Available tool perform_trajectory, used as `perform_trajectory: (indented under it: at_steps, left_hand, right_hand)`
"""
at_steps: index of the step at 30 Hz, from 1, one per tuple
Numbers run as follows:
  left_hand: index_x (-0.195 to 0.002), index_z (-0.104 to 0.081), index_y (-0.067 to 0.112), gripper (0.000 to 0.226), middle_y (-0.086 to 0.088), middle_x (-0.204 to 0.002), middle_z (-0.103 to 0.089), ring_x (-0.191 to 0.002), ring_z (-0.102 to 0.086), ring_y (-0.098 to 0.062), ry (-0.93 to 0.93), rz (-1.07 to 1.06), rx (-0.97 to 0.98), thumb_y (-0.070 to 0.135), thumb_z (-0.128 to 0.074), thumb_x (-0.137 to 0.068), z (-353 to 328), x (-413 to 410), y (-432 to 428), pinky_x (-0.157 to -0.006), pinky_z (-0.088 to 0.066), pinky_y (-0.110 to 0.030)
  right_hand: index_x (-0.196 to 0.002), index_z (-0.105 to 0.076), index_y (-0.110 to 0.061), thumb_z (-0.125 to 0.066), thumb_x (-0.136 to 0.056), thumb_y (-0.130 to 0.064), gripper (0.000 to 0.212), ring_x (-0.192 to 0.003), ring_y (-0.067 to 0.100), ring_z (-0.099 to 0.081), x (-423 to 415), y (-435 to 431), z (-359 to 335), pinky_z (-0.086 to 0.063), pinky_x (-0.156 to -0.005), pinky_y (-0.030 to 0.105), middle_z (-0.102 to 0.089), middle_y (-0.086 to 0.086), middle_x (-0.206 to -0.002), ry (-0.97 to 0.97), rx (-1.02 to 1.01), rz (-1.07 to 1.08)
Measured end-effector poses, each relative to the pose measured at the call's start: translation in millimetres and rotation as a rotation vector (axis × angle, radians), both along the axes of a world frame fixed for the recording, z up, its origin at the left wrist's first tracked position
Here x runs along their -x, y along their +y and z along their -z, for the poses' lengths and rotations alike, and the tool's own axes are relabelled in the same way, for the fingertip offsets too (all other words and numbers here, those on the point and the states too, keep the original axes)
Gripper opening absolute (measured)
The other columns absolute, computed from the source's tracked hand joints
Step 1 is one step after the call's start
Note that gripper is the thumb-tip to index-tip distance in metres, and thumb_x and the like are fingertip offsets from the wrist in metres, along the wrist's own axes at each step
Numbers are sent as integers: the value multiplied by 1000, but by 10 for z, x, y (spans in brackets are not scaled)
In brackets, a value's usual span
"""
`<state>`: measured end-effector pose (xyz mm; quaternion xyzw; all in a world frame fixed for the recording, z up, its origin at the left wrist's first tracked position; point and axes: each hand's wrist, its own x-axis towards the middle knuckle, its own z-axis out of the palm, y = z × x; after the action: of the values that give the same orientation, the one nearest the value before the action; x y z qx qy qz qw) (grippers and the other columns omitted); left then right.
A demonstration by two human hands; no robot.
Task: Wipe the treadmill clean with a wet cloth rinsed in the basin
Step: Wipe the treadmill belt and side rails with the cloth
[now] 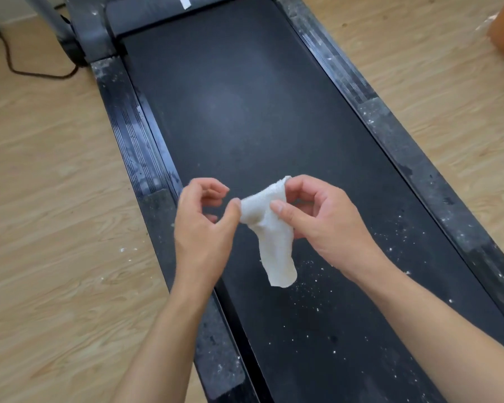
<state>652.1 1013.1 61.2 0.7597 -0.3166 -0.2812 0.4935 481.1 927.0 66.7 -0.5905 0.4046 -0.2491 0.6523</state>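
From where the person stands, both bare forearms reach out over the near end of the treadmill (245, 112), whose dark belt runs away up the middle with open room along its whole length; white specks (317, 289) dot it just below the hands. A dusty side rail (134, 135) edges the belt on the left and another (396, 132) on the right, with pale wood floor (41, 199) wide beyond each. The white cloth (271, 242) is held up above the belt between the two hands, its lower end dangling free. The right hand (323, 225) pinches the cloth's upper part between thumb and curled fingers. The left hand (200, 219) has its thumb tip against the cloth's left edge, fingers loosely curled; whether it truly grips I cannot tell. Farther off, a black cable (9, 59) trails over the floor at left
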Motion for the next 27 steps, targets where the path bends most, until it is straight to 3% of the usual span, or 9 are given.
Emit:
perform_trajectory:
  at_steps: [3,6,9,15,19,23,27]
  left_hand:
    - [-98,-69,17,4,-1,-94,-73,-90,-71,-21,188,275,31,18,-67,-101,-63,73,-10,-75,-57,-34]
    - [-97,-67,10,16,-6,-90,-74,-86,-71,-27,247,317,19,21,-61,-105,-48,94,-49,-82,-62,-46]
    - [-97,-60,7,18,-3,-84,-72,-78,-68,-18,280,311,-9,22,-57,-107,-5,95,-59,-78,-60,-41]
    - [-104,-59,0,27,-10,-83,-68,-78,-66,-24,486,339,-31,26,-59,-106,26,22,-16,-73,-56,-39]
    - [-102,-61,1,23,-7,-82,-72,-78,-68,-21,477,346,-85,24,-61,-105,89,28,15,-76,-56,-38]
    - [-101,-62,6,23,-1,-88,-76,-82,-72,-16,358,314,-116,27,-53,-109,116,56,21,-80,-58,-33]
    - [-103,-56,11,23,-1,-107,-74,-93,-76,-12,298,115,-50,29,-44,-112,107,76,-26,-91,-58,-37]
  right_hand:
    - [-108,-77,-18,-65,-105,-18,12,-95,30,-77,-13,16,22,-64,-83,55,-77,3,-99,90,45,-72]
    - [-108,-80,-18,-56,-109,-13,24,-98,21,-78,-22,34,20,-66,-85,45,-80,2,-98,97,31,-124]
    - [-105,-82,-27,-61,-106,-9,28,-95,17,-79,-37,28,-22,-66,-83,42,-82,-2,-96,134,38,-119]
    - [-95,-83,-18,-79,-95,-16,4,-82,24,-80,-73,24,-57,-67,-74,46,-81,3,-90,168,1,-56]
    - [-92,-79,-16,-82,-92,-16,3,-74,25,-79,-108,47,-45,-67,-70,49,-79,2,-85,254,2,-31]
    - [-89,-80,-16,-84,-91,-20,6,-79,30,-79,-125,44,-43,-67,-71,49,-80,4,-88,255,-1,-8]
    - [-93,-66,-4,-74,-94,-9,10,-79,31,-80,-118,18,23,-67,-75,48,-77,16,-90,178,-110,174]
